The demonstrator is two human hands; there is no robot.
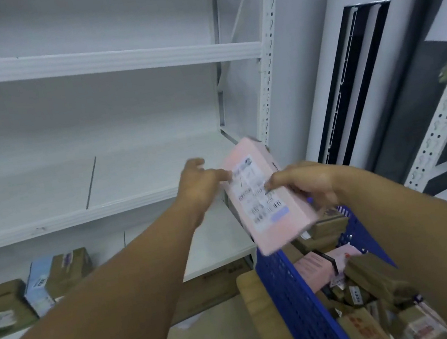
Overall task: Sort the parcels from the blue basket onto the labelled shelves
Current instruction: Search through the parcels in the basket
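Forearms reach over the blue basket (293, 291); the right hand (304, 182) clamps its fingers on the pink parcel (266, 200), held before the shelf (76, 217); the left hand (199, 185) touches its edge, grip too blurred to tell; probably light, stiff card, best held by its long edges.

Two hands, a left hand (201, 185) and a right hand (304, 185), with one pink parcel (266, 200) between them. One blue basket (294, 299); the heaped parcels (376, 277) in it, brown and pink, are too jumbled and blurred to count. Three white shelf boards: top board (97, 61), middle board (71, 220), lowest board (217, 244). Three boxes at far left: one light blue box (40, 284) and two brown, a near brown box (0, 307) and a far brown box (70, 269). One large carton (215, 287). One tall white air conditioner (348, 74). One second rack (442, 121)
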